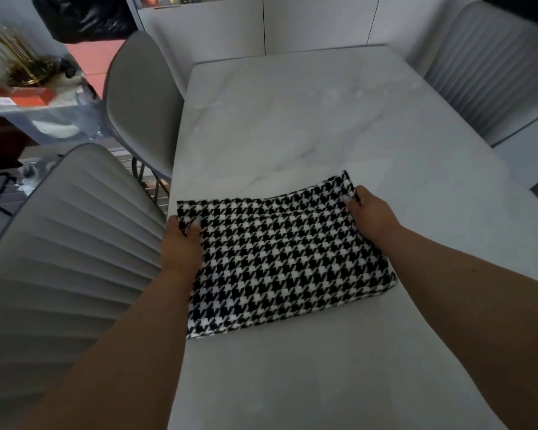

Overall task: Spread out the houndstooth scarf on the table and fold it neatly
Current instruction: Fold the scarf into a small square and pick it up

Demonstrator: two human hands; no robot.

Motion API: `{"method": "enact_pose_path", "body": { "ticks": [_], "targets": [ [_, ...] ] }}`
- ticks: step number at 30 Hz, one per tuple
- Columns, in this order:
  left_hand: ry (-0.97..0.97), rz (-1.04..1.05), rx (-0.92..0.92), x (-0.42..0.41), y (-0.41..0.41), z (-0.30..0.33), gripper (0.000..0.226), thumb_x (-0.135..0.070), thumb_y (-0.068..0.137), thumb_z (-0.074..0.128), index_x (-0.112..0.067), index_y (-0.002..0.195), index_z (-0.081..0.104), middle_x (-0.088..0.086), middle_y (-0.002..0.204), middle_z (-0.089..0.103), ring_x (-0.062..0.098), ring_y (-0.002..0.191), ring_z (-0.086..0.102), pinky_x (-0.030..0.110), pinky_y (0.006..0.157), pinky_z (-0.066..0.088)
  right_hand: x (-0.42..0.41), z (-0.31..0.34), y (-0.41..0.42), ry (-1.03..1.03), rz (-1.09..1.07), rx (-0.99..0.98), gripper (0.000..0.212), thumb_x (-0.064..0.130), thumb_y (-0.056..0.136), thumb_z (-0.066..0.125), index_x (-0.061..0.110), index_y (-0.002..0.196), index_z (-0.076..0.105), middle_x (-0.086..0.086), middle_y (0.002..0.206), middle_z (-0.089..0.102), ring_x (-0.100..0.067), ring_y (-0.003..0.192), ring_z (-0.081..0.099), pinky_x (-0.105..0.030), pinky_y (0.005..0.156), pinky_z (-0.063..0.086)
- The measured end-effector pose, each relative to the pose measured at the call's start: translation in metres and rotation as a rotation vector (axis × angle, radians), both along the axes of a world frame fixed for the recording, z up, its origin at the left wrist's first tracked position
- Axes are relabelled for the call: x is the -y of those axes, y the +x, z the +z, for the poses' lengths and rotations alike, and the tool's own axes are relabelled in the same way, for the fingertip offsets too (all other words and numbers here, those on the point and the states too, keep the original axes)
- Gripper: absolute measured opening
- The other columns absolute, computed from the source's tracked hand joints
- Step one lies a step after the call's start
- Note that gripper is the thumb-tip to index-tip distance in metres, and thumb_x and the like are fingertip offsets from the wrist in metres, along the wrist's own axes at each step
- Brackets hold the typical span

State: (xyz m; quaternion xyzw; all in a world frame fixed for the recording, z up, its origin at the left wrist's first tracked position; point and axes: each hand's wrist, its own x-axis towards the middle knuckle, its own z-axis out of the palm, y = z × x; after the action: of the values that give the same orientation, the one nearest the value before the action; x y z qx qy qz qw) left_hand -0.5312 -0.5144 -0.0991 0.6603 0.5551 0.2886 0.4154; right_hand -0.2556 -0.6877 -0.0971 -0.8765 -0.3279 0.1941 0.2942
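The black-and-white houndstooth scarf (pixel 280 259) lies folded into a layered rectangle on the pale marble table (pixel 308 119), near its left edge. My left hand (pixel 180 243) grips the scarf's far left corner, thumb on top and fingers curled around the edge. At the far right corner my right hand (pixel 370 212) pinches the top layers, which lift slightly off the table. The near edge of the scarf lies flat.
A ribbed grey chair (pixel 59 259) stands close at the left, a smooth grey chair (pixel 137 97) behind it, and another ribbed chair (pixel 491 72) at the far right. White cabinets line the back. A cluttered shelf sits at the far left.
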Motion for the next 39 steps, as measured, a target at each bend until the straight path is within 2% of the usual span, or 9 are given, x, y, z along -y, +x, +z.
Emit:
{"method": "enact_pose_path", "body": {
  "ticks": [8,16,19,23,25,28,32,36,39],
  "targets": [
    [0.078,0.076,-0.347,0.005,0.009,-0.030,0.042,-0.036,0.100,0.042,0.001,0.120,0.043,0.030,0.112,0.061,0.044,0.099,0.059,0.039,0.070,0.038,-0.005,-0.027,0.005,-0.058,-0.093,0.013,0.035,0.039,0.100,0.037,0.007,0.087,0.039,-0.004,0.068,0.047,-0.024,0.069,0.047,-0.032,0.061,0.031],
    [0.064,0.095,-0.392,0.010,0.010,-0.030,0.039,-0.031,0.101,0.041,0.000,0.124,0.038,0.030,0.114,0.060,0.044,0.100,0.058,0.038,0.069,0.034,-0.001,-0.016,0.009,-0.157,-0.179,-0.094,0.046,0.052,0.094,0.043,0.007,0.104,0.048,-0.014,0.108,0.057,-0.027,0.094,0.050,-0.029,0.075,0.034],
    [0.047,0.082,-0.423,0.010,0.012,-0.017,0.040,-0.020,0.098,0.045,0.001,0.131,0.034,0.029,0.126,0.053,0.044,0.110,0.053,0.044,0.081,0.041,0.021,-0.002,-0.001,-0.097,-0.199,-0.188,0.049,0.055,0.090,0.048,0.012,0.113,0.052,-0.011,0.119,0.056,-0.025,0.107,0.052,-0.030,0.082,0.038],
    [0.604,-0.177,-0.546,0.027,0.021,-0.008,0.053,-0.022,0.092,0.048,0.002,0.139,0.039,0.027,0.136,0.048,0.043,0.125,0.044,0.052,0.104,0.036,0.062,0.003,-0.027,-0.039,-0.285,-0.211,0.042,0.054,0.086,0.056,0.021,0.111,0.054,-0.002,0.105,0.057,-0.018,0.092,0.053,-0.030,0.077,0.040],
    [0.630,-0.402,-0.516,0.042,0.031,-0.007,0.058,-0.039,0.096,0.032,-0.007,0.144,0.039,0.019,0.146,0.042,0.035,0.137,0.036,0.051,0.115,0.025,0.071,0.001,-0.038,0.001,-0.308,-0.199,0.040,0.050,0.087,0.056,0.022,0.116,0.051,-0.002,0.094,0.060,-0.017,0.082,0.056,-0.031,0.072,0.042],
    [0.468,-0.613,-0.636,0.057,0.037,-0.019,0.075,-0.061,0.089,-0.001,-0.026,0.153,0.016,0.002,0.162,0.011,0.019,0.149,0.002,0.043,0.121,-0.003,0.072,-0.002,-0.049,0.100,-0.239,-0.121,0.037,0.043,0.091,0.055,0.023,0.120,0.044,0.000,0.077,0.063,-0.014,0.067,0.059,-0.030,0.059,0.043],
    [0.365,-0.622,-0.780,0.058,0.034,-0.038,0.079,-0.065,0.083,-0.013,-0.031,0.153,0.002,-0.003,0.163,0.000,0.015,0.149,-0.008,0.041,0.118,-0.012,0.073,-0.009,-0.048,0.100,-0.193,-0.050,0.036,0.040,0.092,0.054,0.021,0.121,0.045,-0.001,0.065,0.054,-0.013,0.057,0.052,-0.027,0.052,0.038],
    [0.291,-0.591,-0.743,0.057,0.040,-0.028,0.075,-0.063,0.085,-0.007,-0.033,0.153,0.004,-0.003,0.163,-0.001,0.014,0.149,-0.009,0.042,0.119,-0.013,0.072,-0.006,-0.049,-0.196,-0.301,0.275,0.045,0.049,0.093,0.048,0.017,0.125,0.047,-0.008,0.095,0.061,-0.025,0.080,0.060,-0.031,0.063,0.042],
    [0.377,-0.557,-0.694,0.060,0.042,-0.020,0.080,-0.067,0.081,-0.012,-0.035,0.153,0.004,-0.002,0.162,-0.004,0.015,0.148,-0.015,0.040,0.114,-0.020,0.041,0.002,-0.067,-0.056,-0.166,0.523,0.051,0.047,0.095,0.040,0.014,0.133,0.048,-0.017,0.123,0.056,-0.033,0.111,0.053,-0.040,0.087,0.043]
  ]
}}
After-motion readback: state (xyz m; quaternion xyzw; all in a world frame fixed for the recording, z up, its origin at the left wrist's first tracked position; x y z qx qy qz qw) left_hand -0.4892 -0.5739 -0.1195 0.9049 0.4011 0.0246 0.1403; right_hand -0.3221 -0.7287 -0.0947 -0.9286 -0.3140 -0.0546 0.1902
